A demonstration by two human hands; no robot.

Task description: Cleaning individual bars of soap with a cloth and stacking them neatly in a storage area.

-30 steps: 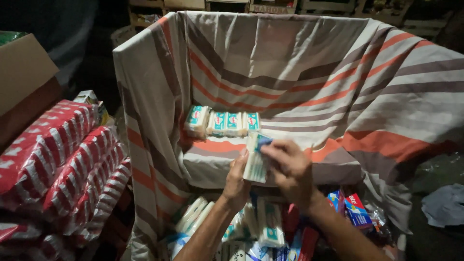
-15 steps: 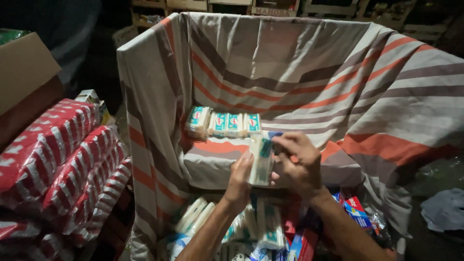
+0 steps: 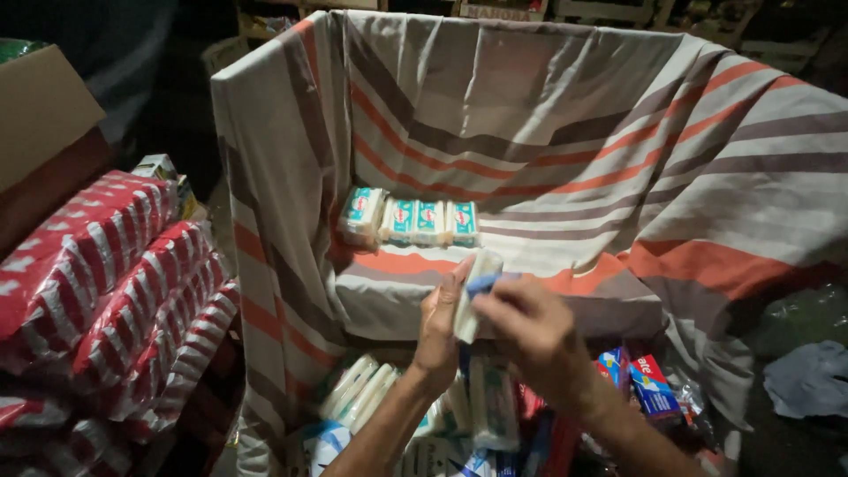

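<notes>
My left hand (image 3: pixel 439 327) and my right hand (image 3: pixel 528 336) together hold a small white wrapped packet (image 3: pixel 471 296) upright, just in front of a cloth-covered ledge (image 3: pixel 389 283). The left palm backs the packet and the right fingers pinch its top, where a bit of blue shows. On the ledge behind, a row of white and teal wrapped packets (image 3: pixel 415 221) stands against the striped cloth (image 3: pixel 548 115). Below my hands lie several more white packets (image 3: pixel 371 397).
Stacked red and white patterned packs (image 3: pixel 115 274) fill the left, with a brown cardboard box (image 3: pixel 44 124) above them. Red and blue small boxes (image 3: pixel 640 380) sit at the lower right, next to crumpled plastic (image 3: pixel 808 375).
My hands have dropped slightly and turned the packet edge-on; the right hand now covers its top instead of its side.
</notes>
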